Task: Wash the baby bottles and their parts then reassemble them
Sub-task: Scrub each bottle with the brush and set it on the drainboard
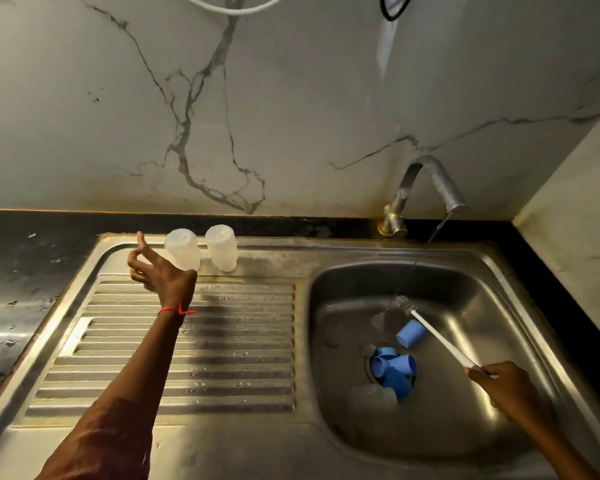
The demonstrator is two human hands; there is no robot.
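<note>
Two clear baby bottles stand mouth down at the back of the steel drainboard (194, 341): the left bottle (182, 248) and the right bottle (221, 247). My left hand (153, 268) hovers just left of the left bottle with loose fingers, holding nothing. My right hand (503, 386) grips the white handle of a bottle brush (437, 336) whose small bristle head sits under the thin water stream. In the sink basin (499, 306) lie a blue cap (410, 333) and several blue bottle parts (394, 370) piled on the drain.
The tap (426, 188) at the back runs a thin stream into the basin. A black wet countertop (21, 271) lies left of the drainboard. A marble wall rises behind and another closes the right side.
</note>
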